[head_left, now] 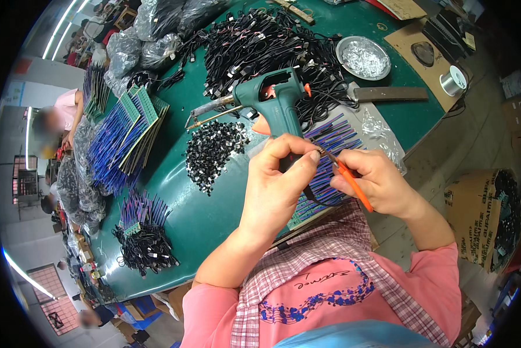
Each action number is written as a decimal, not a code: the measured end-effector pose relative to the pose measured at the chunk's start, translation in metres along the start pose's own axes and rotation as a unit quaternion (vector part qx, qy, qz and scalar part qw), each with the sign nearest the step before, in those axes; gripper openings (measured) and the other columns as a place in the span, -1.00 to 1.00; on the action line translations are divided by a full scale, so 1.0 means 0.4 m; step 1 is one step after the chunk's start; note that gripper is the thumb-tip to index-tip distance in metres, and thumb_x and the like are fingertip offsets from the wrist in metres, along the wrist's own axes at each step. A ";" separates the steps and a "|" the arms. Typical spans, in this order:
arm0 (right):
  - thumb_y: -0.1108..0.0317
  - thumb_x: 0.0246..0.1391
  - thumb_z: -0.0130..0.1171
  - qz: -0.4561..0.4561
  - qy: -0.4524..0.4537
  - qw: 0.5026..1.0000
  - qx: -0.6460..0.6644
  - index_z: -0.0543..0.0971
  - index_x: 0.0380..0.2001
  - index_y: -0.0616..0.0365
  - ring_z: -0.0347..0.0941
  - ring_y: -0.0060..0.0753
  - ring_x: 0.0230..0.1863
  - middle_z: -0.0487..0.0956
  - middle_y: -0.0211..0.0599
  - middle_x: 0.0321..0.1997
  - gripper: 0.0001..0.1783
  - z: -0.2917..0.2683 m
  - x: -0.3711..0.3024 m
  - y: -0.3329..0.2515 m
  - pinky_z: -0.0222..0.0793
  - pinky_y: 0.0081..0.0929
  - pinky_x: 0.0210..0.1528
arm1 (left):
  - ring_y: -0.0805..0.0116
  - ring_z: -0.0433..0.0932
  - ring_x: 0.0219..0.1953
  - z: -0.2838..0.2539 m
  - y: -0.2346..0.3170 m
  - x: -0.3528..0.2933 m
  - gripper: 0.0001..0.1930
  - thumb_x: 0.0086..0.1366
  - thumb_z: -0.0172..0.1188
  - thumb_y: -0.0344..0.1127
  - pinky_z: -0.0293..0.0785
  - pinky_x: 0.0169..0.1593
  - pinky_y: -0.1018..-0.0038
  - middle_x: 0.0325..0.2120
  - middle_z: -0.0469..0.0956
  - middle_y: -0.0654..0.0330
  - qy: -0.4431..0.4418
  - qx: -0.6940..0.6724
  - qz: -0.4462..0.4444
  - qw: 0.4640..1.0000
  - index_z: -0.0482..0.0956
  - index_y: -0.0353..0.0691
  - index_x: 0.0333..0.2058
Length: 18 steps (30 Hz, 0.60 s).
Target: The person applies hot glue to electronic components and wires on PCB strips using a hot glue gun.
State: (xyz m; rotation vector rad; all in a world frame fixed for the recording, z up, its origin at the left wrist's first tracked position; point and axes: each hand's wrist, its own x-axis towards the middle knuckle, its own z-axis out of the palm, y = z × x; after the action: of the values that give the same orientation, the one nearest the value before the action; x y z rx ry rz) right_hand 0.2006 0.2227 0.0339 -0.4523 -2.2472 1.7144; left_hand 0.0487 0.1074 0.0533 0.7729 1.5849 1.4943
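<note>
My left hand [278,180] is closed in a pinch, thumb against forefinger, on a tiny dark part too small to name. My right hand [373,180] grips orange-handled pliers [355,184], their metal tips meeting that part at the left fingertips. A black cable [311,196] loops below the left hand. Just beyond my hands a green soldering gun [272,104] stands with its tip toward the left. Under and behind my fingers lies a circuit board panel [298,217] with rows of blue and purple wires [336,136].
Small black and silver connectors [214,152] are heaped left of the soldering gun. Wired green board panels [127,124] stack farther left, above a cable bundle [147,246]. At the back are piled black cables [254,49], a metal bowl [363,58] and a solder spool [453,81].
</note>
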 end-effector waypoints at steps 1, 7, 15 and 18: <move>0.24 0.08 0.24 0.000 0.001 1.000 0.000 0.43 -0.50 0.23 0.18 -0.64 -0.61 0.30 -0.44 -0.68 -0.70 0.000 -0.003 -0.003 0.10 -0.54 -0.58 | 0.61 0.30 -0.37 0.001 0.000 -0.001 -0.93 0.19 0.17 -0.41 0.25 -0.26 0.62 -0.45 0.42 0.34 -0.004 -0.013 0.002 1.000 0.55 -0.27 -0.40; 0.26 0.00 0.31 0.090 0.199 0.976 0.023 0.46 -0.36 0.25 0.22 -0.64 -0.57 0.37 -0.44 -0.60 -0.69 -0.122 0.007 -0.018 0.19 -0.60 -0.50 | 0.59 0.41 -0.30 -0.012 -0.007 -0.003 -0.93 0.21 0.17 -0.44 0.31 -0.20 0.63 -0.35 0.52 0.27 -0.010 -0.022 -0.009 1.000 0.56 -0.31 -0.35; 0.45 -0.11 0.23 0.116 0.200 0.883 -0.409 0.41 -0.18 0.13 0.45 -0.18 -0.15 0.48 -0.26 -0.18 -0.64 -0.129 -0.128 0.176 0.39 -0.31 -0.18 | 0.51 0.38 -0.28 -0.022 -0.033 -0.005 -0.93 0.17 0.19 -0.44 0.28 -0.12 0.56 -0.38 0.54 0.26 -0.018 -0.020 0.014 1.000 0.58 -0.28 -0.37; 0.59 -0.04 0.08 0.211 0.249 0.942 -0.076 0.41 -0.20 0.16 0.41 -0.61 -0.35 0.45 -0.45 -0.34 -0.72 -0.166 -0.103 0.146 0.34 -0.60 -0.35 | 0.48 0.37 -0.27 -0.033 -0.030 -0.017 -0.93 0.15 0.20 -0.44 0.28 -0.12 0.53 -0.40 0.54 0.25 -0.021 0.008 -0.020 1.000 0.59 -0.27 -0.38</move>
State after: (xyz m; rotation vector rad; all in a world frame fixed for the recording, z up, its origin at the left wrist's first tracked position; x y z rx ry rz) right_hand 0.2693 0.2787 -0.0066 -1.3215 -1.9962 1.3795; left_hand 0.0417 0.0938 0.0420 0.7730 1.5751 1.4301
